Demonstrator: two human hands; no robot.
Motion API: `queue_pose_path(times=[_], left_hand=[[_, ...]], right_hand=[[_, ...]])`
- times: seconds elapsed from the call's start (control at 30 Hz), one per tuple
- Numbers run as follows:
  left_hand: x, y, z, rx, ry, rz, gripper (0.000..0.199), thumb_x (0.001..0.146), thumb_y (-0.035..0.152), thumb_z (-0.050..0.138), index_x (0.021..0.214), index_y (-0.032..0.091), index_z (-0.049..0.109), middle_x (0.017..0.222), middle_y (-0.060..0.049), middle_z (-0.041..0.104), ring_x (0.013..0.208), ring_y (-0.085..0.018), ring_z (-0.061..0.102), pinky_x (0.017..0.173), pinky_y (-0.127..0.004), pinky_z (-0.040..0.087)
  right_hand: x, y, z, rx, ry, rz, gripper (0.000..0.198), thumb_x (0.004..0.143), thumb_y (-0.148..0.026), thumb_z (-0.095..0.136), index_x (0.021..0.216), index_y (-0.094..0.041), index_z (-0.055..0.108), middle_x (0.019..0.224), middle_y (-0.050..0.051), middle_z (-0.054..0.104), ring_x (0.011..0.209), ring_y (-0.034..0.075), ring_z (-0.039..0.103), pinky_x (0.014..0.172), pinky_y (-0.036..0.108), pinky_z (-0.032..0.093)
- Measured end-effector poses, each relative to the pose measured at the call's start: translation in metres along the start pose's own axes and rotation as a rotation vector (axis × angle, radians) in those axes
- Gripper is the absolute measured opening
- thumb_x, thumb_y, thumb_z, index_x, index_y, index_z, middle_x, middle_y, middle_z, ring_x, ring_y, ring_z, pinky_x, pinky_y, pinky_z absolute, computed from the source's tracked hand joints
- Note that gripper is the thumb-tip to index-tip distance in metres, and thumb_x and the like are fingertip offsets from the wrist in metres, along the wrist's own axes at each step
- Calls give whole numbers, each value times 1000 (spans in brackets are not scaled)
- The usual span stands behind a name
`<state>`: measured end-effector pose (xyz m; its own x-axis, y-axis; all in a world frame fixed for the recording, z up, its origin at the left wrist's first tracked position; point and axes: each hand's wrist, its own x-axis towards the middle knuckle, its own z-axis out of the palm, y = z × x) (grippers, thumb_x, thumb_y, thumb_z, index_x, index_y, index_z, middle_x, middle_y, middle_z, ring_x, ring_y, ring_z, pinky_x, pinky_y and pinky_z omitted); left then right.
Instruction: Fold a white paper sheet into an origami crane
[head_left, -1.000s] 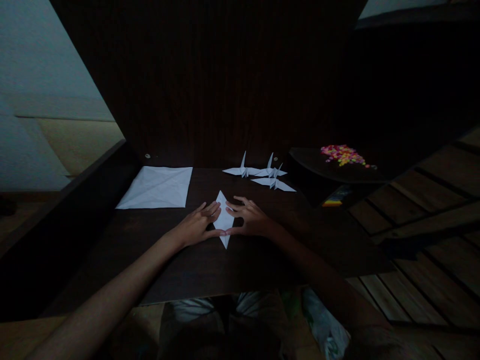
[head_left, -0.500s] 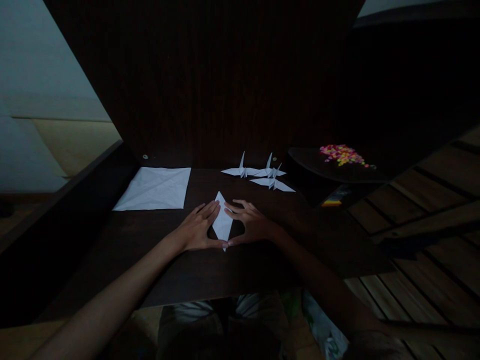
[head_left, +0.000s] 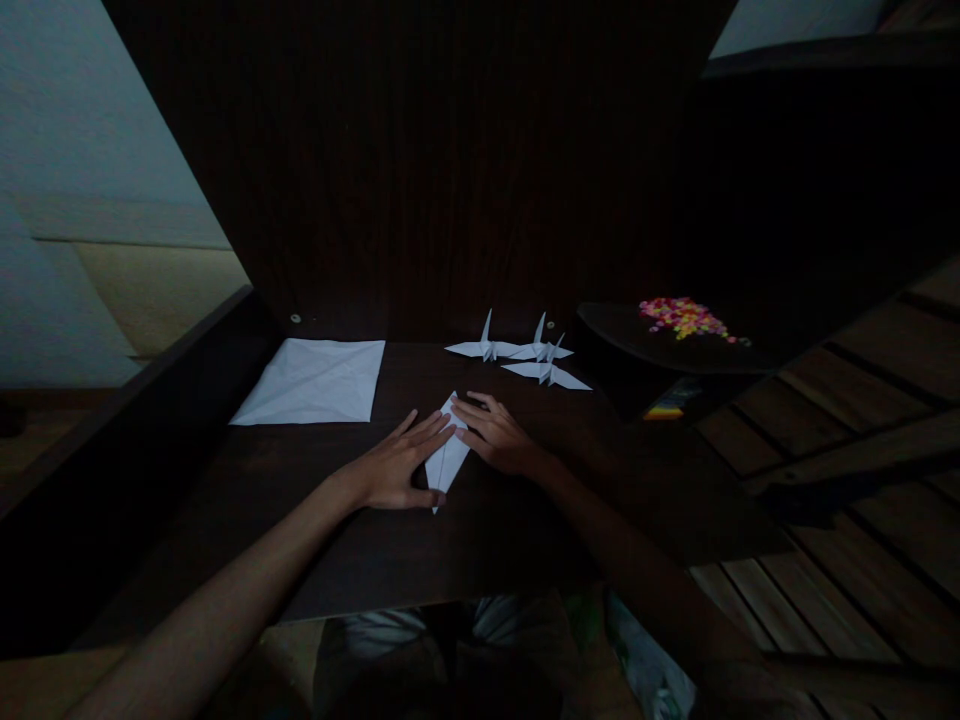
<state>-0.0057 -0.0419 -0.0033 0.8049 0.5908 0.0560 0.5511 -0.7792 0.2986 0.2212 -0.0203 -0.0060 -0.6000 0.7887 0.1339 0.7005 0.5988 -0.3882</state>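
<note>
L grip [head_left: 397, 467], R grip [head_left: 497, 432] unclenched on folded ppr [head_left: 448, 463], clear of desk's front edge [head_left: 360, 609].

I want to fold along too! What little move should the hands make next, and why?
Maybe slide the fingers of the right hand gently down the folded white paper. Both hands' fingers lie on its upper part, a line shows down its middle, and the thumb of the left hand is by the lower tip, so it could hold the paper steady.
</note>
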Motion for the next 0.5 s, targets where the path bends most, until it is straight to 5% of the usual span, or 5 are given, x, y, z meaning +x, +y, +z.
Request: queue_pose_path(times=[0.17, 0.5], left_hand=[[-3, -1, -11, -20, -3, 98, 77, 81, 26, 57, 146, 26, 17, 154, -10, 13, 142, -29, 10, 111, -59, 8], [-2, -20, -8, 103, 67, -5, 52, 82, 5, 35, 132, 13, 47, 141, -12, 45, 134, -19, 36, 114, -43, 23]], right_hand=[[0, 7, 0, -50, -10, 25, 51, 95, -43, 33, 139, -20, 39, 146, 8, 37, 139, 28, 21, 106, 54, 25], [1, 14, -1, -167, 99, 152, 50, 95, -40, 35, 133, -11, 48, 141, 12, 45, 138, 30, 24, 107, 49, 28]])
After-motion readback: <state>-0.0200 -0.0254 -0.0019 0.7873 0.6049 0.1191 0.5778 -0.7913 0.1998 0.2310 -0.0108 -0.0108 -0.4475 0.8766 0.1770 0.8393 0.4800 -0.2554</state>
